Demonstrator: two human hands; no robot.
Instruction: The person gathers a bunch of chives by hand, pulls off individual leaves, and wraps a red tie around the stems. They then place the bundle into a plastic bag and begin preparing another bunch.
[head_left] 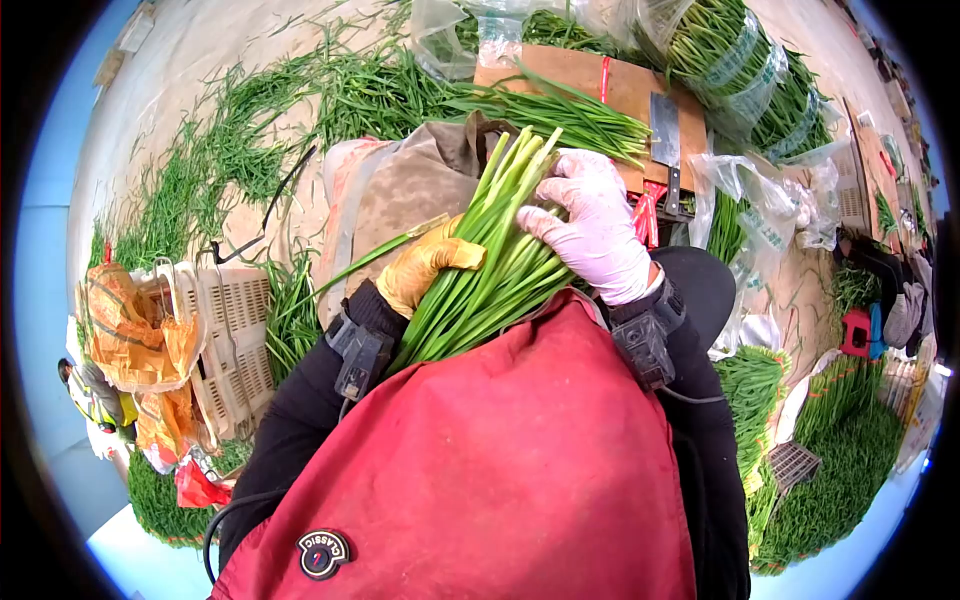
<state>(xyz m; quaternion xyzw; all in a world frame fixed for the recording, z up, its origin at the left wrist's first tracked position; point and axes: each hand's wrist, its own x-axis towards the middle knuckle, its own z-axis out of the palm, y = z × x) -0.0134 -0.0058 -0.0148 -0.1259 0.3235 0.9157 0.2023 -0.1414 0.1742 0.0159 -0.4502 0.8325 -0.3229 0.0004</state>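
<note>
A bunch of garlic chives (490,270) lies slantwise across my lap, its pale cut ends pointing up and away from me. My left hand (428,265), in a yellow-orange glove, is wrapped round the left side of the bunch. One loose stalk sticks out to the left beneath it. Over the right side, near the pale ends, my right hand (595,230) in a pinkish-white glove has its fingers curled against the stalks. Some of its fingertips are hidden among them. A red apron (480,460) covers my front, and the lower leaves rest against it.
Ahead, more chives (570,115) lie on a brown board (550,65) beside a cleaver (664,130) and red ties (648,215). Plastic-wrapped bundles (740,70) stand at the upper right. Loose leaves (250,130) litter the floor; a plastic crate (235,330) stands left.
</note>
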